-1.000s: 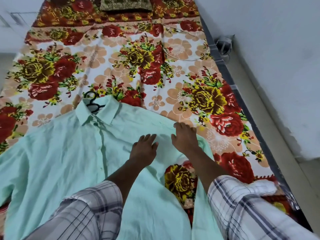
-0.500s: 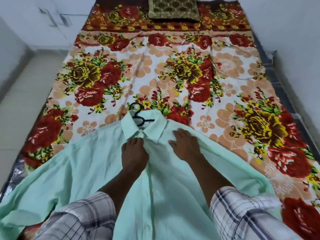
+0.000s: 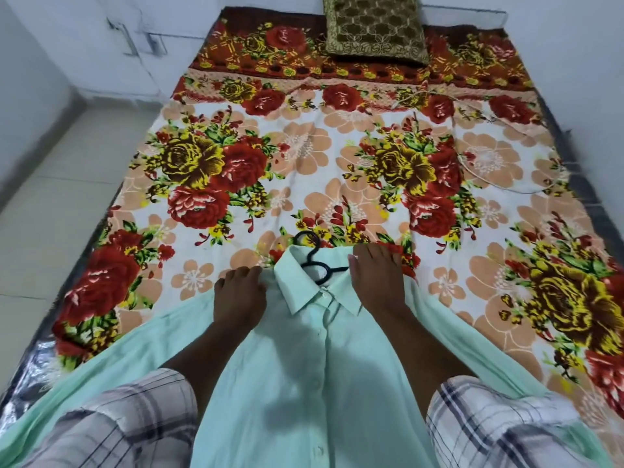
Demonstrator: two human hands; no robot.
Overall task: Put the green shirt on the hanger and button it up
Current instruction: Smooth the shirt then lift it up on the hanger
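Note:
A pale green shirt (image 3: 304, 366) lies front-up on the bed, its placket closed down the middle and its collar pointing away from me. The black hanger (image 3: 315, 261) sits inside the collar, with its hook sticking out past the neck. My left hand (image 3: 239, 295) lies flat on the shirt's left shoulder, fingers straight. On the right shoulder beside the collar rests my right hand (image 3: 374, 282), also flat. The hanger's arms are hidden under the cloth.
The bed carries a floral sheet (image 3: 320, 170) in red, yellow and peach. A brown patterned pillow (image 3: 374, 27) lies at the far end. A thin white cord (image 3: 472, 163) curls at the right. Pale floor (image 3: 50, 197) runs along the left, a wall on the right.
Both hands slid from the shirt's right side to the chest, then up and apart onto the shoulders on either side of the collar. The camera view swung left and centred on the shirt.

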